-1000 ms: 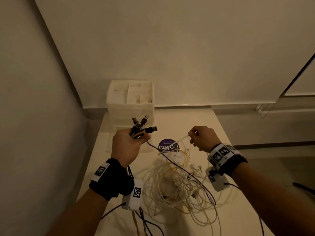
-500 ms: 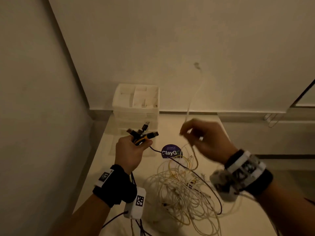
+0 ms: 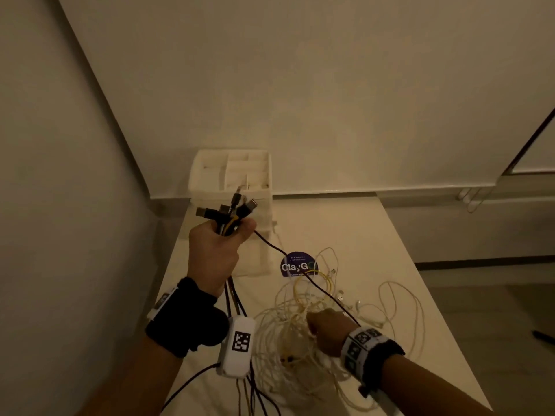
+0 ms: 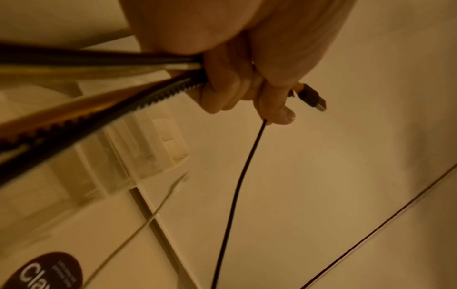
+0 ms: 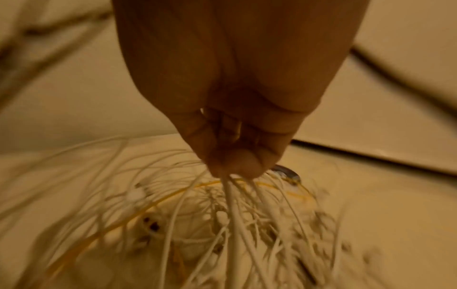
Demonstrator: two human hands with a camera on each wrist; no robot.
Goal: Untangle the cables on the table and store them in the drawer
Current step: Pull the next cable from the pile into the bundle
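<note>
My left hand (image 3: pixel 220 240) is raised over the table's left side and grips a bundle of dark cables (image 3: pixel 229 214), their plugs fanning out above the fist; the same fist (image 4: pixel 247 91) shows a plug (image 4: pixel 311 97) sticking out. One thin black cable (image 3: pixel 303 274) runs from it down into the tangle. A tangle of white and yellow cables (image 3: pixel 300 340) lies mid-table. My right hand (image 3: pixel 324 328) is down in that tangle and pinches several white cables (image 5: pixel 237 205) at the fingertips. The white drawer unit (image 3: pixel 231 175) stands at the table's far left, its top compartments open.
A round purple sticker (image 3: pixel 297 265) lies on the table (image 3: pixel 405 280) between drawer unit and tangle. Loose white cable loops (image 3: pixel 399 304) spread to the right. Walls close the left and far sides. The table's right edge drops to the floor.
My right hand, which was lifted and pulling a white cable upward, has dropped into the tangle and pinches white cables there. The left hand keeps its bundle, held slightly higher.
</note>
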